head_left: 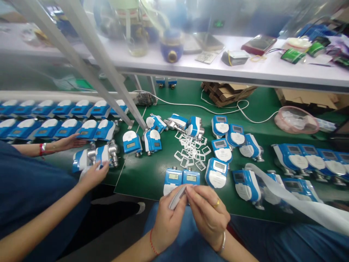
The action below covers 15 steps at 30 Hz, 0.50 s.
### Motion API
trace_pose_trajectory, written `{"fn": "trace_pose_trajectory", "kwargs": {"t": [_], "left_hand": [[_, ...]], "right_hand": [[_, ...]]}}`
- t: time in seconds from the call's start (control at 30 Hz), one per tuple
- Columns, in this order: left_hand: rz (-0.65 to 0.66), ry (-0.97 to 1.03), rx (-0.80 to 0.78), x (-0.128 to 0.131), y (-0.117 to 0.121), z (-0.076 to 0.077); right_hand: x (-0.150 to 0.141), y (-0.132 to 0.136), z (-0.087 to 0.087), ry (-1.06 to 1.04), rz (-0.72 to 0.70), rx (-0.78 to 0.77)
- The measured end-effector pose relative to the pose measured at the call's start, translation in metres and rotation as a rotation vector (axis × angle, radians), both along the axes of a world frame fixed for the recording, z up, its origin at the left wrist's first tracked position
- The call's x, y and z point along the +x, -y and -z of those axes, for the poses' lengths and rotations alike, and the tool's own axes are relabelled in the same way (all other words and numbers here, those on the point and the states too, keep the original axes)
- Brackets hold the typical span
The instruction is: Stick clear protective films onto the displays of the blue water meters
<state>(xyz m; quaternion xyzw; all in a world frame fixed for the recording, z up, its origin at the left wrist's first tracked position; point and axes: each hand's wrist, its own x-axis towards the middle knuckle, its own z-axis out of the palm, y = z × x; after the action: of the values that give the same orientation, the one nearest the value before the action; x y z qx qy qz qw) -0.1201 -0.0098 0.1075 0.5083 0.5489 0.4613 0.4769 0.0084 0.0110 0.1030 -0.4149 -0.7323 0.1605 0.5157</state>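
Note:
My left hand (169,219) is closed around a small stack of thin grey-white cards (177,197), held low at the front edge of the green bench. The fingers of my right hand (208,214) are pinched together against the top end of this stack; what lies between their tips is hidden. Just beyond my hands, two blue-and-white digital water meters (173,177) stand side by side, partly covered by my fingers. Another water meter (216,173) sits to their right. Farther back lies a loose pile of white rectangular frames (192,149).
More meters surround the pile, with rows at right (311,156) and left (46,127). A co-worker's hands (94,176) reach among the left meters. A white strip (297,200) crosses the right side. Overhead runs a shelf (152,67); cardboard (226,92) and a pink basket (296,120) stand behind.

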Motion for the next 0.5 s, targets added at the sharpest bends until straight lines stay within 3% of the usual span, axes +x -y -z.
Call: {"fn": "trace_pose_trajectory", "kwargs": {"t": [0.2, 0.5], "left_hand": [[0.023, -0.057, 0.038, -0.004, 0.0, 0.0], [-0.005, -0.088, 0.034, -0.002, -0.001, -0.002]], "right_hand": [[-0.005, -0.003, -0.002, -0.021, 0.066, -0.065], [-0.003, 0.003, 0.01, 0.09, 0.09, 0.033]]}}
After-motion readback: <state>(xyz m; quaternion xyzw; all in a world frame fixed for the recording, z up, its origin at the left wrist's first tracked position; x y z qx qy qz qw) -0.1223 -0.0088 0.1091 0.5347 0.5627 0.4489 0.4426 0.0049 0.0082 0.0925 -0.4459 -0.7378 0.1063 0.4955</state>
